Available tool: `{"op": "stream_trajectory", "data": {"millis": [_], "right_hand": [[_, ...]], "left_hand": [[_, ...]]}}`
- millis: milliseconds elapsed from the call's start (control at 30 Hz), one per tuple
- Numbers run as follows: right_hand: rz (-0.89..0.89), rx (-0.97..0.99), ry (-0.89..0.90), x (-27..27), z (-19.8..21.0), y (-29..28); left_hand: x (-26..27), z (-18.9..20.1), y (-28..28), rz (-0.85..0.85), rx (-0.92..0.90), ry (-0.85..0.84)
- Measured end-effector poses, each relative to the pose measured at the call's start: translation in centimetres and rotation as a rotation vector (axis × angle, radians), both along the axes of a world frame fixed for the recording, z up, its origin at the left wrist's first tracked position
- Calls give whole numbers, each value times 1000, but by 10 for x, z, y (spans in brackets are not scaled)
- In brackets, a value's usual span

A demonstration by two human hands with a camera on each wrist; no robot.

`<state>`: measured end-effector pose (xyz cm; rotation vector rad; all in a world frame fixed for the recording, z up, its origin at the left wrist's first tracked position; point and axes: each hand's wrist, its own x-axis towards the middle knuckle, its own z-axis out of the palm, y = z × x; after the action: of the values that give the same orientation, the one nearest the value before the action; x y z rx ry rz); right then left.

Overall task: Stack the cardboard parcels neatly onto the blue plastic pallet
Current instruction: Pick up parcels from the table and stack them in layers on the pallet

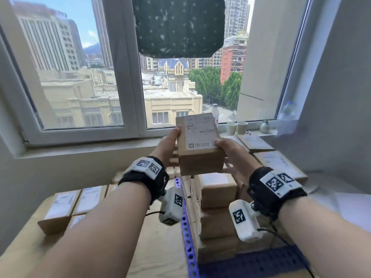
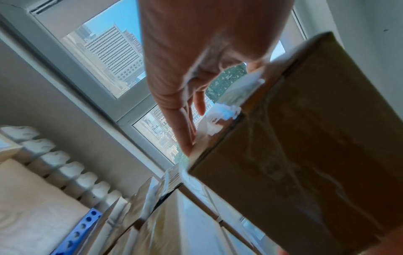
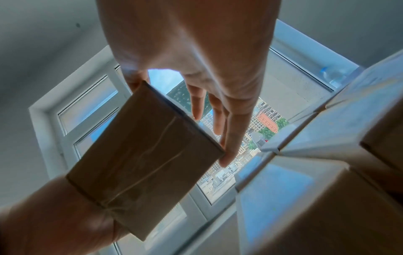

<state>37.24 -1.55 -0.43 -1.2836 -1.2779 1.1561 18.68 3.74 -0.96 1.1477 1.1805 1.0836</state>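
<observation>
A cardboard parcel (image 1: pixel 200 155) with a white label on top is held in the air between both hands, above a tall stack of parcels (image 1: pixel 217 199) on the blue plastic pallet (image 1: pixel 187 237). My left hand (image 1: pixel 174 137) grips its left side, thumb on the top face. My right hand (image 1: pixel 222 147) grips the right side, thumb on the label and fingers below. In the left wrist view the parcel (image 2: pixel 305 146) fills the right, with my fingers (image 2: pixel 187 131) laid along its edge. The right wrist view shows the taped underside of the parcel (image 3: pixel 144 155) from below.
Several loose labelled parcels (image 1: pixel 66 203) lie on the tan surface at the left. More parcels (image 1: pixel 277 163) are stacked at the right, under the window sill. Paper cups (image 1: pixel 236 127) and a bottle (image 1: pixel 287 111) stand on the sill. A white radiator (image 2: pixel 65 169) runs along the wall.
</observation>
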Motion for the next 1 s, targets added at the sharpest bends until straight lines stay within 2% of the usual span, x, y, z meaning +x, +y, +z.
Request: {"op": "stream_trajectory", "data": {"millis": [167, 333, 633, 833, 1000], "right_hand": [[-2, 18, -7, 20, 34, 33], [-76, -9, -19, 27, 48, 79], [-117, -189, -148, 25, 25, 160], [-73, -223, -261, 27, 11, 186], [-129, -277, -233, 32, 1, 200]], "left_hand": [[24, 25, 17, -79, 37, 19], [47, 29, 53, -73, 82, -8], [62, 6, 122, 7, -10, 6], [65, -13, 148, 24, -93, 14], [69, -19, 156, -2, -143, 22]]}}
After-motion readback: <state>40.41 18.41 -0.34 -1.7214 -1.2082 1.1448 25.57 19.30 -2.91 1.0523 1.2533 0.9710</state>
